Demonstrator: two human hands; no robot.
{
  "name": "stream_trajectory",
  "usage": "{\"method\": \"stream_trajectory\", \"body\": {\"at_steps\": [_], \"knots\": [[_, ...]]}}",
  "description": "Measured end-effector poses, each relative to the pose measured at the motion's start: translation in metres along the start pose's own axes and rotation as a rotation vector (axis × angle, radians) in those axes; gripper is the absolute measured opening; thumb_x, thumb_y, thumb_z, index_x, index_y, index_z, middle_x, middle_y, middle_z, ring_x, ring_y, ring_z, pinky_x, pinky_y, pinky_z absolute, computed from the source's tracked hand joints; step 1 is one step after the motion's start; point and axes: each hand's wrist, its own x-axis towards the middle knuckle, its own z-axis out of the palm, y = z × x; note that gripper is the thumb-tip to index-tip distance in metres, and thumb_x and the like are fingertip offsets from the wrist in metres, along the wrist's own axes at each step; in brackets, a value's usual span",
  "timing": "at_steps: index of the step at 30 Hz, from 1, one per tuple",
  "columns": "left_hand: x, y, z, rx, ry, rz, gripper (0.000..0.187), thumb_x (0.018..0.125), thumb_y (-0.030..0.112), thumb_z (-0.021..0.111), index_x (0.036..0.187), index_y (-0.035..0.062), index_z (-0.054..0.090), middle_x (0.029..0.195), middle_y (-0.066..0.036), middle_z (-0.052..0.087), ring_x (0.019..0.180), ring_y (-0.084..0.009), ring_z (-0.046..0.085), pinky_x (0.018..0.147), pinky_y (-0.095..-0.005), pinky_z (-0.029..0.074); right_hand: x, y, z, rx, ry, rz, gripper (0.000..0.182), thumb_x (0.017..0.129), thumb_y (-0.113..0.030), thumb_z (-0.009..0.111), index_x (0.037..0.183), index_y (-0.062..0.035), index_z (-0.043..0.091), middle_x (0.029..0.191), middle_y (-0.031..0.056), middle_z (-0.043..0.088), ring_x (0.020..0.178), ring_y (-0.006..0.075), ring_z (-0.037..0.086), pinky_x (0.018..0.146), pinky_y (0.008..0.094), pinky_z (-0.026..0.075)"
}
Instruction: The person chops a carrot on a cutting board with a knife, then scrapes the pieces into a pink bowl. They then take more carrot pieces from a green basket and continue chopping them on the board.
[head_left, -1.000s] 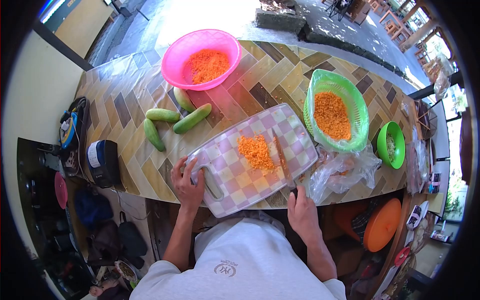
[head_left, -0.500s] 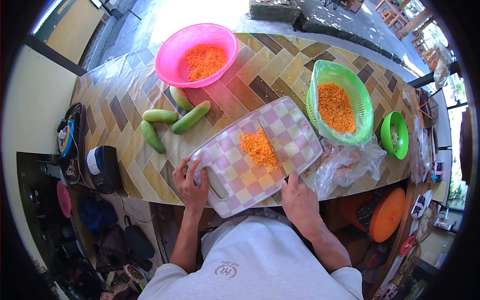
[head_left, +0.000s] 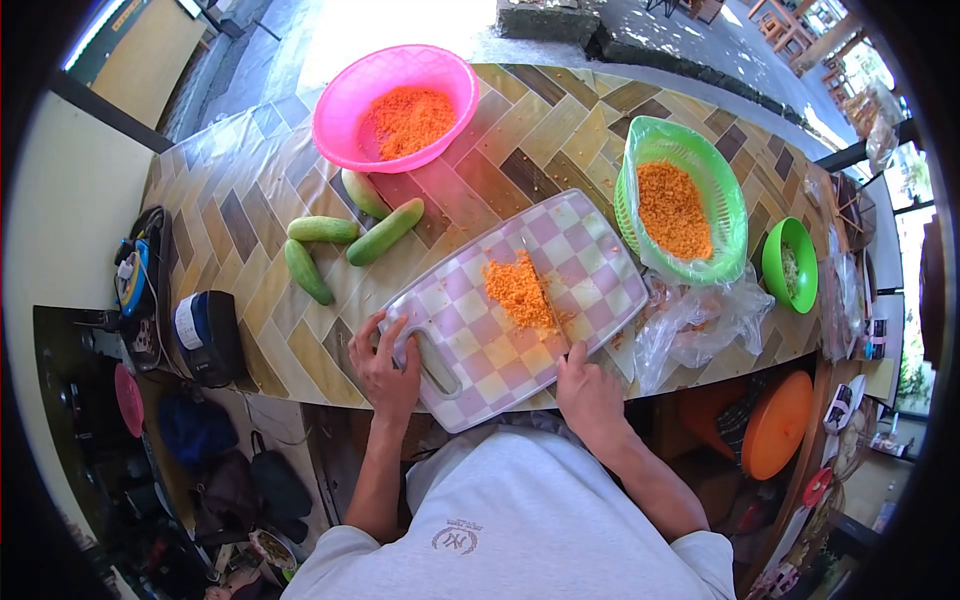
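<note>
A checkered pink and white cutting board [head_left: 585, 235] lies at a slant on the table, with a heap of finely chopped orange vegetable, carrot by its look, [head_left: 515, 290] in its middle. My right hand [head_left: 590, 395] is closed round the handle of a knife [head_left: 544, 288]. The thin blade points away from me, against the right side of the heap. At the board's left end, my left hand [head_left: 388, 380] grips the edge beside the handle slot, thumb near the slot and fingers spread.
Several green cucumbers [head_left: 385, 233] lie left of the board. Behind them stands a pink basket [head_left: 335, 110] with orange bits. To the right are a plastic-lined green basket [head_left: 725, 185] of chopped orange pieces, a crumpled plastic bag [head_left: 700, 325] and a small green bowl [head_left: 803, 260].
The knife's handle end has risen slightly away from me with my right hand, and the blade stays beside the heap. My left hand keeps its place on the board.
</note>
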Motion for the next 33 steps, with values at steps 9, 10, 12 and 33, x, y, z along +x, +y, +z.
{"method": "stream_trajectory", "body": {"at_steps": [9, 10, 12, 33], "knots": [[0.000, 0.001, 0.000, 0.016, 0.003, 0.009, 0.037, 0.077, 0.005, 0.070, 0.113, 0.0133, 0.070, 0.127, -0.011, 0.057, 0.117, -0.0323, 0.050, 0.102, -0.0445, 0.038, 0.010, 0.000, 0.009, -0.005, 0.008, 0.007, 0.025, 0.101, -0.024, 0.046, 0.101, 0.0000, 0.042, 0.070, 0.0232, 0.067, 0.068, 0.0434, 0.068, 0.061, 0.0532, 0.054], [-0.001, 0.001, 0.000, 0.012, 0.010, 0.012, 0.037, 0.076, 0.004, 0.070, 0.113, 0.0134, 0.071, 0.127, -0.010, 0.057, 0.117, -0.0323, 0.050, 0.102, -0.0444, 0.038, 0.009, -0.003, -0.001, 0.022, 0.012, -0.005, 0.025, 0.101, -0.024, 0.046, 0.101, -0.0001, 0.042, 0.071, 0.0234, 0.067, 0.068, 0.0433, 0.068, 0.061, 0.0531, 0.054], [-0.002, -0.001, 0.001, 0.001, 0.014, 0.024, 0.038, 0.076, 0.004, 0.070, 0.113, 0.0136, 0.071, 0.127, -0.010, 0.057, 0.117, -0.0322, 0.050, 0.102, -0.0444, 0.039, 0.009, -0.004, 0.002, 0.039, 0.015, -0.002, 0.025, 0.101, -0.025, 0.046, 0.101, 0.0000, 0.042, 0.071, 0.0237, 0.067, 0.069, 0.0432, 0.068, 0.061, 0.0527, 0.054], [0.000, 0.001, 0.000, -0.001, 0.009, 0.027, 0.036, 0.077, 0.004, 0.071, 0.111, 0.0143, 0.072, 0.125, -0.010, 0.058, 0.117, -0.0323, 0.050, 0.101, -0.0436, 0.039, 0.015, -0.009, -0.003, -0.045, 0.003, 0.018, 0.026, 0.101, -0.026, 0.046, 0.100, -0.0001, 0.044, 0.074, 0.0225, 0.068, 0.072, 0.0410, 0.070, 0.064, 0.0504, 0.056]]}}
